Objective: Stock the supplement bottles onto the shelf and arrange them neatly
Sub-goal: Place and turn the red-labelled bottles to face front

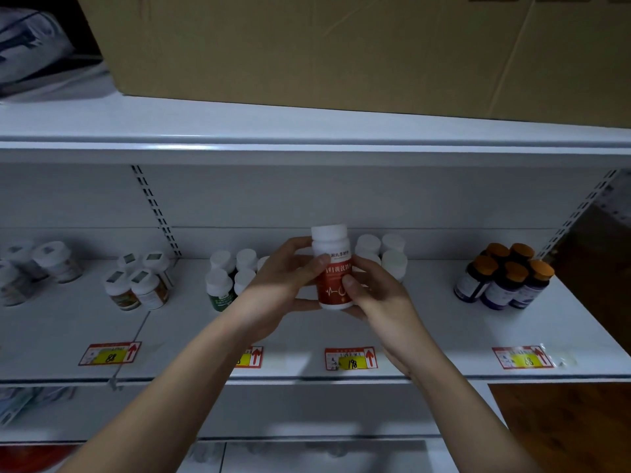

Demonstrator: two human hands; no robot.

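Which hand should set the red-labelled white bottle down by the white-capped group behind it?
Right, probably. The right hand grips the red-labelled white bottle on the side nearest the white-capped group; the left hand would reach across.

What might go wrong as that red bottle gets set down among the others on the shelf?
The red-label bottle is held by both the left hand and the right hand just in front of a tight cluster of white-capped bottles. Pushing it in could knock those over. The green-label bottles stand close beside the left hand, so a wrist or forearm might brush them.
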